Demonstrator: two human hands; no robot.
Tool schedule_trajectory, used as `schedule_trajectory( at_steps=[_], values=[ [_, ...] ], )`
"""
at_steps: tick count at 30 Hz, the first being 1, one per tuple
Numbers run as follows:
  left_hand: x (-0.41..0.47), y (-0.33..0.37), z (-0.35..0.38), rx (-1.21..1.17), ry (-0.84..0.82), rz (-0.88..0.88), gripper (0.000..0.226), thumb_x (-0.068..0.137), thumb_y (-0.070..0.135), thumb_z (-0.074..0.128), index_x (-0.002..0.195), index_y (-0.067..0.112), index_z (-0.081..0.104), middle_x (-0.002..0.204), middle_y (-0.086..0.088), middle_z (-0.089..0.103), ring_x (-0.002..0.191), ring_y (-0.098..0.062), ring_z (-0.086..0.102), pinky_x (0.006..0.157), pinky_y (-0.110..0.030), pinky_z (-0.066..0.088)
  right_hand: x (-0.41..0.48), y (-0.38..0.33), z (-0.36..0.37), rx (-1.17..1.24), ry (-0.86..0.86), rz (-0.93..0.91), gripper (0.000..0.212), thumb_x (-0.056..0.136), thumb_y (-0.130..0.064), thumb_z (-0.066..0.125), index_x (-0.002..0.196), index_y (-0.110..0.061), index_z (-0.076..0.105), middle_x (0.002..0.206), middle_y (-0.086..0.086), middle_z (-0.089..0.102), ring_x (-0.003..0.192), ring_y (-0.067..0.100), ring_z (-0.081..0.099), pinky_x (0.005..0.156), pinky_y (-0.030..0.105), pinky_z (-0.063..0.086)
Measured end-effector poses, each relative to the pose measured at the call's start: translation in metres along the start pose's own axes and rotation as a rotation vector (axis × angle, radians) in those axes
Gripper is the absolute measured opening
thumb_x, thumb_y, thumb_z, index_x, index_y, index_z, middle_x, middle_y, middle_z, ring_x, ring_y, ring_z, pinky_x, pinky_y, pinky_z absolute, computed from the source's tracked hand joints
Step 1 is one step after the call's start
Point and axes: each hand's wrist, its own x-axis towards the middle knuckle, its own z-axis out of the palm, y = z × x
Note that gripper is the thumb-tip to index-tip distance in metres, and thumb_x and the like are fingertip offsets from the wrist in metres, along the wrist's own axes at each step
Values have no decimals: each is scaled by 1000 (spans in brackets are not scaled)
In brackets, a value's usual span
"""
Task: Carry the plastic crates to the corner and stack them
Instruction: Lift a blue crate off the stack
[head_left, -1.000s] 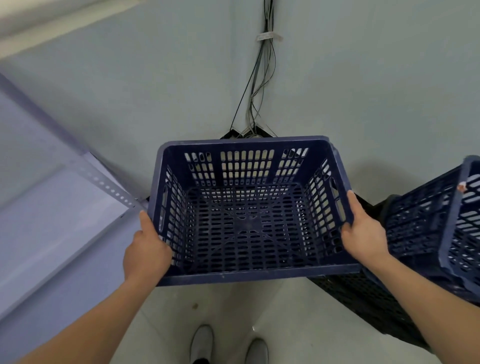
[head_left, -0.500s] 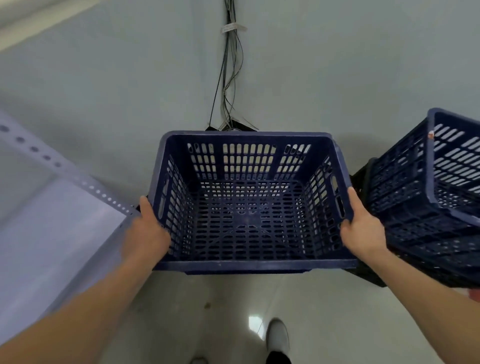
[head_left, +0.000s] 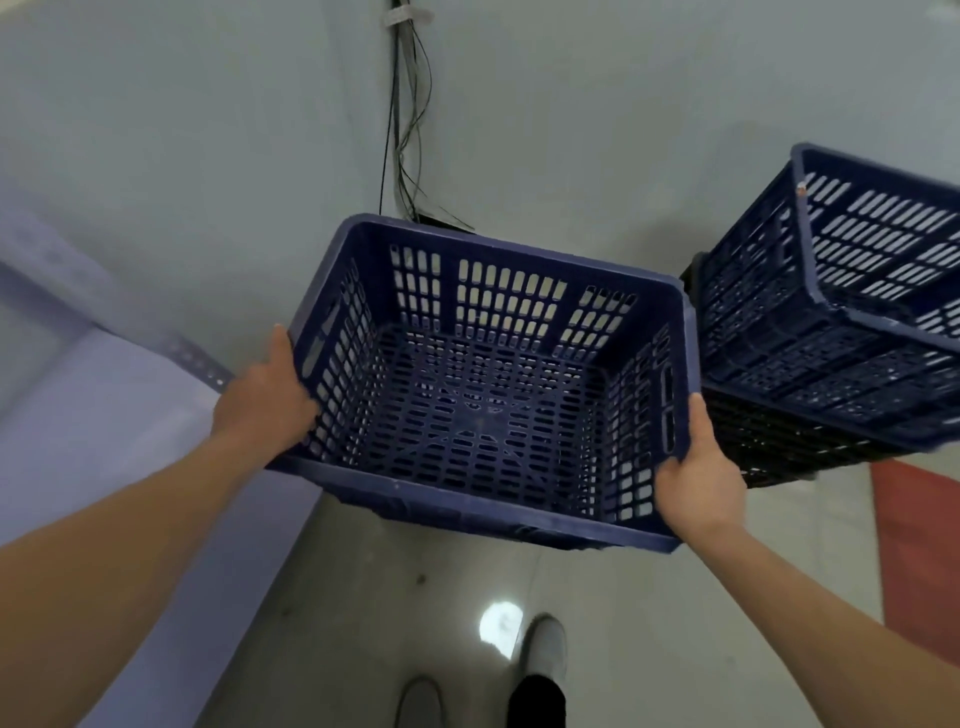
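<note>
I hold an empty dark blue perforated plastic crate (head_left: 483, 395) in the air in front of me, tilted a little down to the right. My left hand (head_left: 265, 400) grips its left wall and my right hand (head_left: 698, 475) grips its right wall near the front corner. To the right, another blue crate (head_left: 852, 322) sits on top of a black crate (head_left: 779, 441), forming a stack by the wall.
The room's corner lies straight ahead, with cables (head_left: 408, 119) running down it. A pale purple metal shelf (head_left: 104, 405) flanks my left. A red floor patch (head_left: 919, 551) shows at right. My shoes (head_left: 543, 644) stand on the grey floor.
The view has shifted so the stack at right appears closer and higher. The held crate has tilted and turned slightly. Both hands keep their grip.
</note>
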Motion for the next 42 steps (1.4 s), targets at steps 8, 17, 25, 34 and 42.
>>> schedule_trajectory(
  at_steps=[8, 17, 25, 34, 42],
  values=[
    [13, -7, -10, 34, -17, 67, 63, 94, 10, 51, 148, 16, 21, 90, -16, 59, 74, -34, 57, 64, -43, 51, -31, -8, 8, 71, 24, 30, 84, 98, -3, 46, 167, -34, 9, 91, 13, 60, 77, 37, 57, 71, 41, 47],
    [4, -3, -9, 106, -19, 10, 47, 94, 10, 49, 130, 25, 24, 100, -13, 58, 80, -35, 58, 67, -47, 54, -15, -4, -1, 81, -41, 17, 87, 96, -4, 47, 166, -35, 8, 100, 18, 68, 82, 38, 62, 77, 44, 54],
    [-7, 3, 1, 49, 93, -39, 39, 94, 14, 48, 131, 21, 38, 109, -18, 64, 79, -32, 53, 67, -42, 45, 5, 4, -7, 140, -40, 0, 85, 95, -6, 49, 166, -37, 15, 96, 17, 73, 80, 39, 67, 80, 47, 58],
    [-8, -6, 7, 17, 112, -48, 42, 95, 12, 47, 136, 17, 42, 109, -21, 67, 79, -33, 54, 70, -43, 49, -7, 5, -5, 224, 17, -37, 78, 97, -5, 50, 164, -34, 24, 107, 8, 69, 86, 36, 66, 84, 46, 57],
    [-3, -10, 9, 29, 146, -43, 49, 93, 12, 48, 141, 21, 42, 113, -20, 67, 93, -42, 62, 70, -41, 46, -1, 4, -5, 217, 70, -39, 66, 96, -6, 52, 156, -31, 38, 111, -1, 69, 89, 30, 65, 90, 46, 54]
  ],
)
